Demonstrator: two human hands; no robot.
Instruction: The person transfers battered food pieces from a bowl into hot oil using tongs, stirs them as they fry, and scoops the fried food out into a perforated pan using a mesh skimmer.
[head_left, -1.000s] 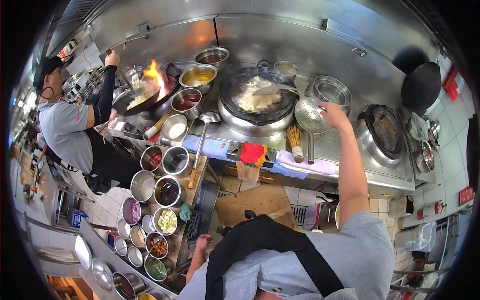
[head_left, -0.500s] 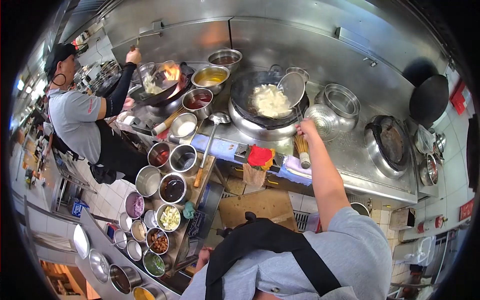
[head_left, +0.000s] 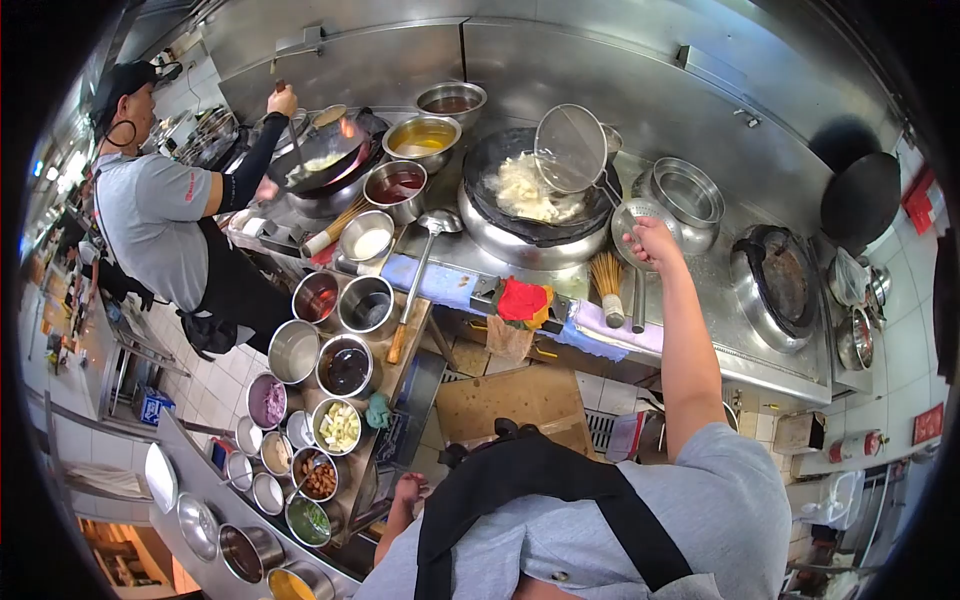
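Note:
My right hand (head_left: pixel 653 246) is closed round the handle of a round wire-mesh strainer (head_left: pixel 570 148). The strainer is tilted up over the right side of a black wok (head_left: pixel 488 160). Pale, whitish pieces of food (head_left: pixel 532 192) lie in the wok, below and left of the mesh. Under my right hand is a perforated skimmer (head_left: pixel 640 212), its handle pointing toward me. My left hand (head_left: pixel 410 488) hangs low beside the ingredient stand, fingers loosely curled, with nothing visible in it.
A co-worker (head_left: pixel 165 190) at the left works a flaming wok (head_left: pixel 335 165). Between us stand metal bowls of oil (head_left: pixel 422 140) and red liquid (head_left: pixel 398 190), and a ladle (head_left: pixel 434 228). A bamboo brush (head_left: pixel 607 285) and a red cloth (head_left: pixel 524 303) lie along the front edge.
My right hand has moved right and slightly up, and the strainer has lifted and swung more upright over the wok. The food has shifted in the wok. My left hand shows more.

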